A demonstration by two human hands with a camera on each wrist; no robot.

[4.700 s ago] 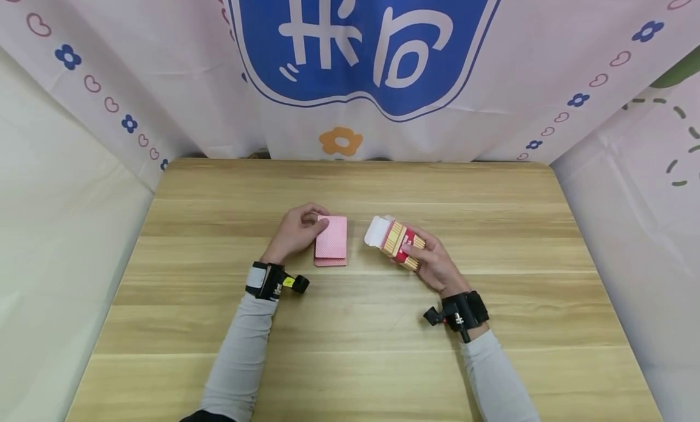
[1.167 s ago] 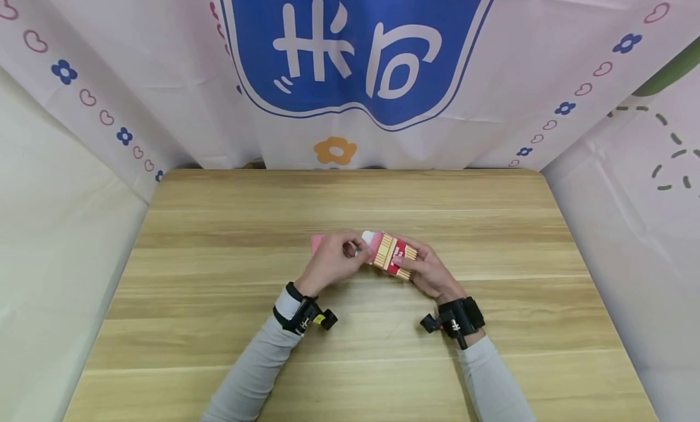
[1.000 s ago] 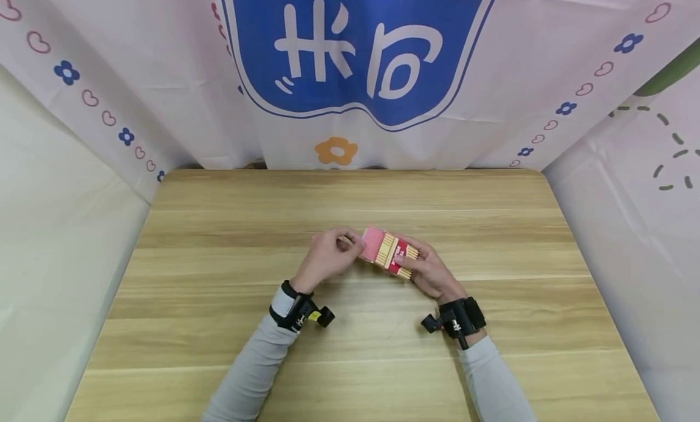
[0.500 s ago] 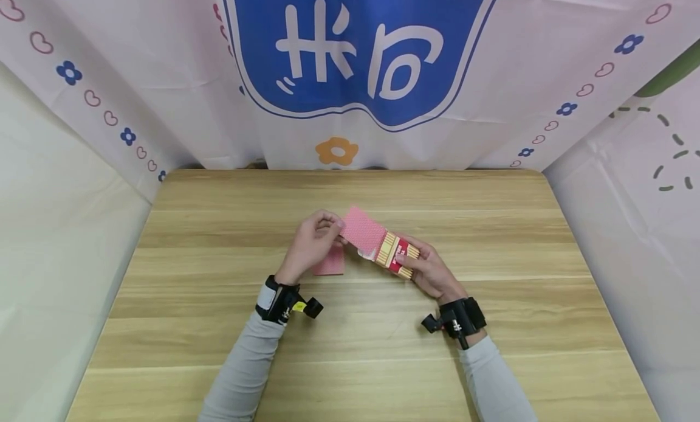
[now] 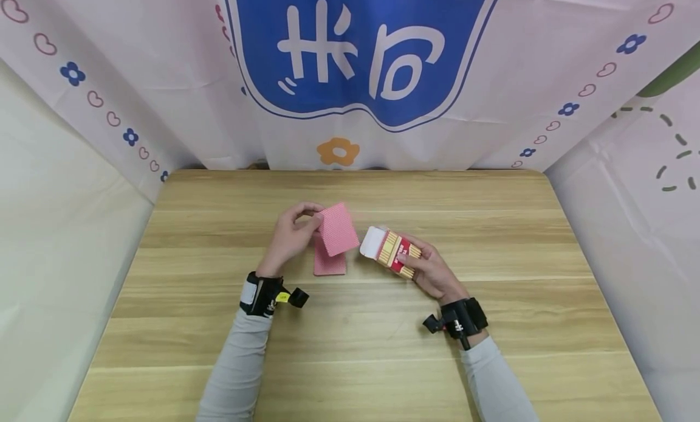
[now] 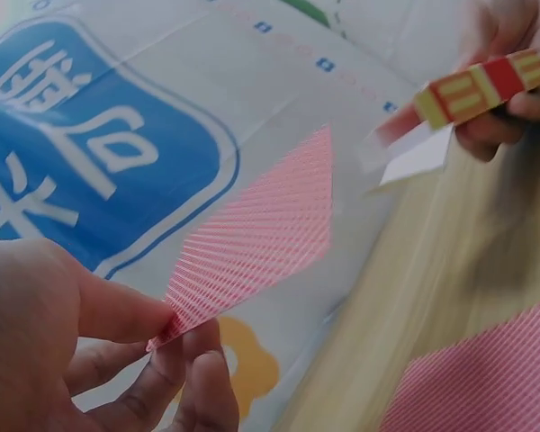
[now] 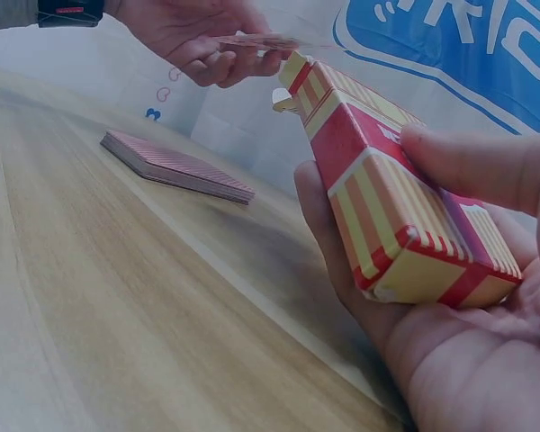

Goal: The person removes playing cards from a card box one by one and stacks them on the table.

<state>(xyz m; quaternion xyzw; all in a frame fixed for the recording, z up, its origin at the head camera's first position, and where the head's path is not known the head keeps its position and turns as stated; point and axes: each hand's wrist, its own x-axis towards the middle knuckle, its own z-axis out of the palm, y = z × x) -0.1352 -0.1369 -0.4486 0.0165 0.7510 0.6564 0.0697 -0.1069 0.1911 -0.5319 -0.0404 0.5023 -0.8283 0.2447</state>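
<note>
My left hand [image 5: 290,235] pinches a pink-patterned playing card [image 5: 339,230] by its edge, between thumb and fingers; whether one or more cards are held is hard to tell. In the left wrist view the playing card [image 6: 261,234] is tilted in the air. Below it on the table lies a stack of cards [image 5: 329,266], partly covered by the held card in the head view. The right wrist view shows the stack's [image 7: 175,168] thickness. My right hand [image 5: 434,273] grips a red and yellow striped card box [image 5: 398,252], its white flap [image 5: 373,242] folded open toward the left hand.
The wooden table [image 5: 361,349] spreads around both hands. A white cloth with a blue emblem [image 5: 404,106] hangs behind its back edge, and pale cloth walls [image 5: 71,227] stand at the sides. Each wrist wears a black camera strap [image 5: 465,318].
My left hand reached to the box's mouth, drew the pink card out and carried it left over the stack. The flap shows white again. My right hand keeps the box nearly still.
</note>
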